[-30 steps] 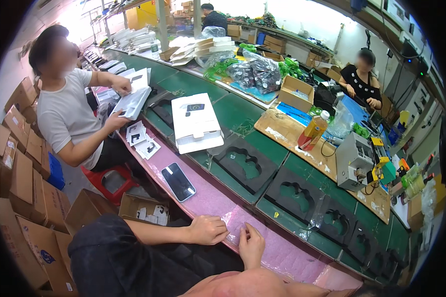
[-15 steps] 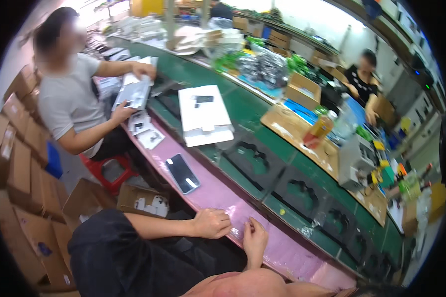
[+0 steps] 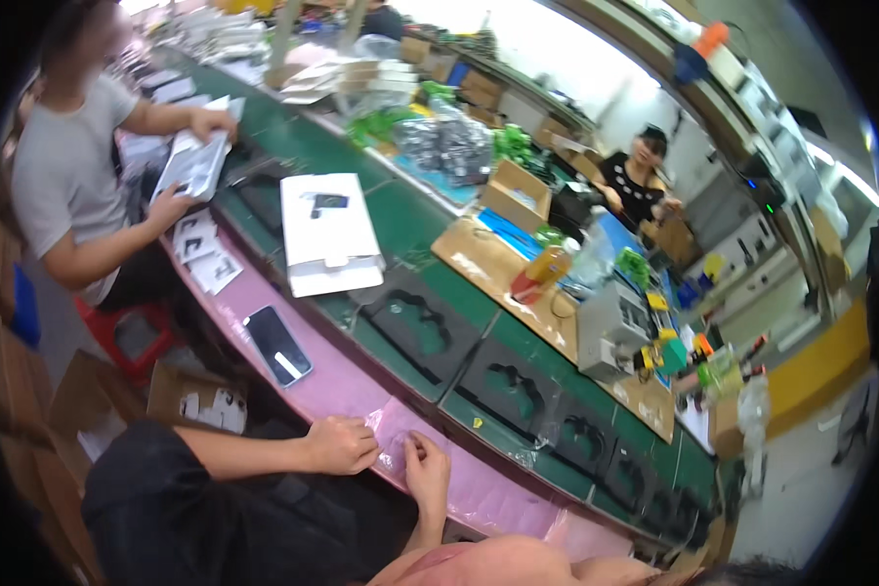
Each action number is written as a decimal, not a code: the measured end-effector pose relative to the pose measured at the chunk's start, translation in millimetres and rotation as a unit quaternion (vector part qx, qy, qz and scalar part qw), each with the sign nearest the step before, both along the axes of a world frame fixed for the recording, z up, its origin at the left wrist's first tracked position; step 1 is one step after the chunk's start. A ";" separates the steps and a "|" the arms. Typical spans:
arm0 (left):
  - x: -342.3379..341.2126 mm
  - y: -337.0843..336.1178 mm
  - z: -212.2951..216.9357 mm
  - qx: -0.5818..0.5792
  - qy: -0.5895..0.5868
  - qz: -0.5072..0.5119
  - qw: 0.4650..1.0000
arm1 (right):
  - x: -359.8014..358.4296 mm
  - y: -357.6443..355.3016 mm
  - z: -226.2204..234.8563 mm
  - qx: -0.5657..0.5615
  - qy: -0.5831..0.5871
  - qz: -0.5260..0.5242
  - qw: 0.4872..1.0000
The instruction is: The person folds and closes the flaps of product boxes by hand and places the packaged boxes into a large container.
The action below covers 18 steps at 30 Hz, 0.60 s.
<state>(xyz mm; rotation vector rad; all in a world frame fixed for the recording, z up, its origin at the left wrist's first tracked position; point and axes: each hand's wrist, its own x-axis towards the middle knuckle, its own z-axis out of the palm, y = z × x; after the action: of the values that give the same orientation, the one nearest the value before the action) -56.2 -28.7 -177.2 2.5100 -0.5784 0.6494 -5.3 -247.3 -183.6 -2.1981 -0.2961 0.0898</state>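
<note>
Over the pink-covered edge of the bench [image 3: 488, 496], my left hand [image 3: 342, 445] is closed with its fingers curled. Close to its right, my right hand [image 3: 427, 471] has thumb and fingertips pressed together. Whatever either hand holds, if anything, is too small or hidden to make out. Beyond my left hand a dark-screened smartphone [image 3: 277, 345] lies flat on the pink cover. Farther off, a white flat box [image 3: 330, 239] with small dark pieces on top rests on the green bench surface [image 3: 400, 200].
Black foam inserts [image 3: 503, 391] line the green surface. A wooden board [image 3: 479, 256] carries an orange-red bottle [image 3: 542, 272] and a grey machine [image 3: 610, 327]. At left a seated co-worker [image 3: 73, 186] holds a white tray; cartons [image 3: 197, 398] stand below. Another person [image 3: 635, 181] works at far right.
The whole view has swung to the right, so things sit farther left in the picture. My hands keep nearly the same pose. The far-right person's head has come up.
</note>
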 end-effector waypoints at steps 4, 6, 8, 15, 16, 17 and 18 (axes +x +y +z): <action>-0.7 -0.2 -1.9 -0.010 0.000 -0.023 1.000 | -7.1 3.6 19.4 -0.018 0.007 -0.022 1.000; 9.8 -1.8 -4.2 -0.024 -0.032 -0.008 0.999 | 2.4 4.1 20.9 0.019 -0.002 -0.011 1.000; -0.3 -6.3 -3.5 -0.032 -0.014 0.009 0.999 | -0.6 1.3 15.4 0.011 0.023 -0.005 1.000; 26.1 36.4 32.6 -0.143 0.191 -0.232 0.943 | 1.7 0.5 9.1 0.017 0.033 -0.020 0.999; 41.3 61.9 79.0 -0.087 0.071 -0.209 0.971 | 0.5 1.6 9.8 0.014 0.029 -0.016 0.999; 74.6 81.3 107.0 -0.072 -0.037 -0.204 0.976 | -3.4 0.6 17.1 0.002 0.037 -0.019 0.999; 102.0 99.0 141.7 -0.084 -0.049 -0.171 0.981 | -6.2 0.3 19.1 -0.003 0.042 -0.025 0.999</action>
<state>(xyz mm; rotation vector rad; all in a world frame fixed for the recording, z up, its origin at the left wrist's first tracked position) 45.8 70.3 -35.5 2.1612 -0.9239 0.6606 -11.5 -247.0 -164.5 -2.1998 -0.1946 0.1567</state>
